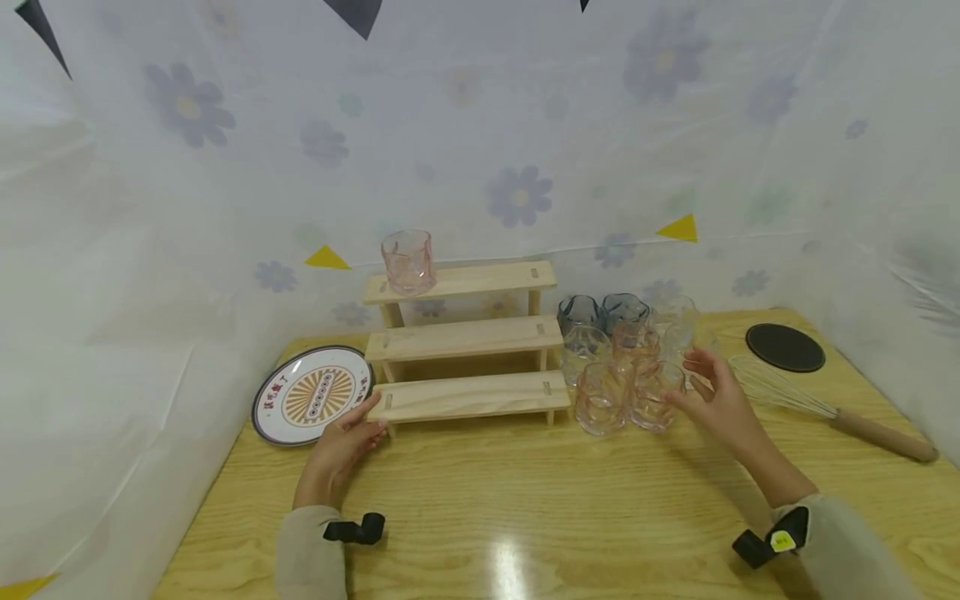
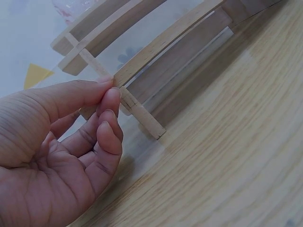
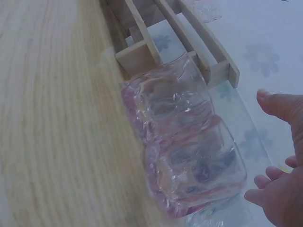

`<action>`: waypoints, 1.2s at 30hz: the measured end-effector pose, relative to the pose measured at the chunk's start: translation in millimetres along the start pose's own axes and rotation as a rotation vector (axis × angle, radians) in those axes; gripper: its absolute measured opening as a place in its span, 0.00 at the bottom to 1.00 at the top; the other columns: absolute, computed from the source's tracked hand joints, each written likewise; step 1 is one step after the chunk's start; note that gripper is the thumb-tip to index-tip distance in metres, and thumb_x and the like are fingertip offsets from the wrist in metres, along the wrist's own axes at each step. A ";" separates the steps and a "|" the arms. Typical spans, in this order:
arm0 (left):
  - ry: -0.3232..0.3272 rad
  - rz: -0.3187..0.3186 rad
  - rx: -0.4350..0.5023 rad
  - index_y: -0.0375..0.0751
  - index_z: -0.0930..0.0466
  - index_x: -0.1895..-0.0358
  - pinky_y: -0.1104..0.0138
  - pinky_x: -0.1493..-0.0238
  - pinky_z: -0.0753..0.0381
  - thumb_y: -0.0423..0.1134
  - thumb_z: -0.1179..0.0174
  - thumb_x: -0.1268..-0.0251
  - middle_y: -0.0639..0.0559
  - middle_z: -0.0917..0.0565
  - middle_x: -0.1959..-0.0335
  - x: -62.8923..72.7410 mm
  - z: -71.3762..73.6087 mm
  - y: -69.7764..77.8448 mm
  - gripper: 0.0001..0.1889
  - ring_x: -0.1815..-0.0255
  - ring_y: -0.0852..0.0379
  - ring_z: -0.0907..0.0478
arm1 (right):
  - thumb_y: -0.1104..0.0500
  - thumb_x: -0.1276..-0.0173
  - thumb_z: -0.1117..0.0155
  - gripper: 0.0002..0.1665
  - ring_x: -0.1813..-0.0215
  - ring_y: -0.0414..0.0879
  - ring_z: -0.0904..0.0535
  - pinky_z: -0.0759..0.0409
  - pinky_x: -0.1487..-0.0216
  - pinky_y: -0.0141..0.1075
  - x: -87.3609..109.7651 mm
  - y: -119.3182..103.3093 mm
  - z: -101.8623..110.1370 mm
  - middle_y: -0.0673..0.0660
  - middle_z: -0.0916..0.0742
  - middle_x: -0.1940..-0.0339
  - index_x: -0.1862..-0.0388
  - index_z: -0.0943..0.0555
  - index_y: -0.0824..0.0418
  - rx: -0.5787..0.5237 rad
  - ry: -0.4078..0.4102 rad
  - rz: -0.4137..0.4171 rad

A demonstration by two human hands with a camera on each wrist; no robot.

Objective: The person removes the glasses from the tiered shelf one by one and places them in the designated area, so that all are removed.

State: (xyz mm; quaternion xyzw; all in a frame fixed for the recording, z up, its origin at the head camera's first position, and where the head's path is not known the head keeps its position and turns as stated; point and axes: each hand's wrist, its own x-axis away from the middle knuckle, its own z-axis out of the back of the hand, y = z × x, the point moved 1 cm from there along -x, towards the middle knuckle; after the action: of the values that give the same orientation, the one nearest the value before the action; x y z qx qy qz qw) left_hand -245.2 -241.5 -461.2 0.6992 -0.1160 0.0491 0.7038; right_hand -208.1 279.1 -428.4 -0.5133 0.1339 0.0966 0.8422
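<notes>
A three-tier wooden stand (image 1: pixel 472 396) sits on the table, a pink glass (image 1: pixel 408 262) upright at the left of its top step. My left hand (image 1: pixel 345 446) pinches the left end of the lowest step; in the left wrist view its thumb (image 2: pixel 80 97) and forefinger meet at that corner. Right of the stand, two pink glasses stand side by side in front of the others. My right hand (image 1: pixel 716 404) is beside the nearer pink glass (image 1: pixel 656 398), fingers spread and holding nothing. In the right wrist view a gap shows between the thumb (image 3: pixel 279 105) and that glass (image 3: pixel 199 165).
Behind the front glasses are two blue-grey glasses (image 1: pixel 579 312), clear glasses (image 1: pixel 585 350) and another pink glass (image 1: pixel 636 342). A patterned plate (image 1: pixel 273 417) lies left of the stand. At the right are a whisk (image 1: pixel 885 433) and a black round mat (image 1: pixel 785 347).
</notes>
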 end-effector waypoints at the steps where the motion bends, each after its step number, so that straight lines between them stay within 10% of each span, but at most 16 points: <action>1: 0.002 0.000 0.004 0.48 0.40 0.28 0.74 0.65 0.25 0.31 0.42 0.35 0.46 0.37 0.31 -0.1 0.0 0.2 0.32 0.68 0.68 0.23 | 0.65 0.36 0.36 0.48 0.35 0.46 0.38 0.37 0.40 0.20 -2.7 -4.1 -0.7 0.69 0.39 0.35 0.26 0.54 0.68 -0.004 0.003 0.012; 8: 0.014 0.002 0.003 0.47 0.39 0.29 0.74 0.65 0.25 0.31 0.41 0.36 0.49 0.30 0.36 -0.2 -0.9 -1.0 0.32 0.68 0.66 0.23 | 0.67 0.38 0.35 0.47 0.33 0.63 0.41 0.37 0.38 0.24 -33.9 -38.7 -13.9 0.67 0.38 0.35 0.26 0.51 0.68 -0.049 -0.017 0.085; 18: -0.008 -0.011 -0.011 0.45 0.40 0.28 0.74 0.66 0.24 0.31 0.41 0.36 0.61 0.17 0.68 0.2 1.7 -0.6 0.33 0.68 0.66 0.22 | 0.65 0.39 0.33 0.49 0.30 0.61 0.43 0.42 0.32 0.50 -95.4 -83.7 -66.6 0.67 0.39 0.32 0.26 0.51 0.65 -0.132 -0.099 0.169; 36: -0.010 -0.010 0.024 0.44 0.41 0.28 0.74 0.67 0.25 0.29 0.41 0.37 0.61 0.17 0.74 -0.4 2.6 0.8 0.34 0.70 0.66 0.22 | 0.53 0.42 0.28 0.53 0.33 0.55 0.39 0.39 0.32 0.45 -186.3 -143.7 -170.4 0.64 0.36 0.32 0.26 0.48 0.66 -0.147 -0.169 0.139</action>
State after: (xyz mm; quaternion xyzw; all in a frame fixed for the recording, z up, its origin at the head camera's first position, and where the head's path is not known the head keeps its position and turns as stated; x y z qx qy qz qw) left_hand -246.0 -244.0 -460.5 0.7085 -0.1154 0.0434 0.6949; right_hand -362.6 57.4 -321.9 -0.5531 0.0903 0.2069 0.8020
